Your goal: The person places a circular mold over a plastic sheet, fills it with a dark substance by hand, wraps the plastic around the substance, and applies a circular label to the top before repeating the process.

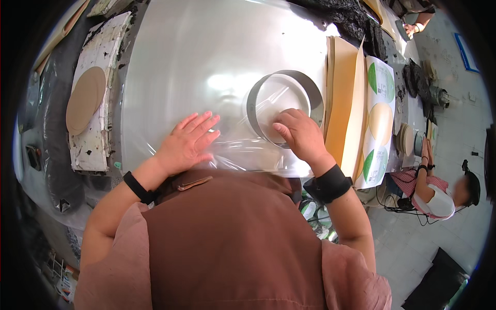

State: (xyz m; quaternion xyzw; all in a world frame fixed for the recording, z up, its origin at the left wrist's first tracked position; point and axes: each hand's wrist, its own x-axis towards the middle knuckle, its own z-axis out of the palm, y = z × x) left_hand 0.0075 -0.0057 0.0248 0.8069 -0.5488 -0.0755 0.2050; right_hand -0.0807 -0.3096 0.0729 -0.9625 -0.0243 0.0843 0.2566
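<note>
My left hand [190,141] lies palm down with its fingers apart, on or just over clear plastic film [248,155] at the near edge of the pale, shiny work surface [186,58]. To its right stands a wide grey metal ring [316,99]. Inside the ring is a white round piece [285,91], with shiny streaks across it. My right hand [304,133] reaches over the ring's near right side, thumb and bent fingers inside it. The fingertips are partly hidden, so whether they grip or only touch something is unclear.
Brown paper sheets [343,97] and a sheet of round green-and-white labels [379,120] lie right of the work surface. Tan discs [87,100] rest on a worn white block [112,50] at left. Dark crumbly material [348,19] lies behind. A co-worker [436,193] works at right.
</note>
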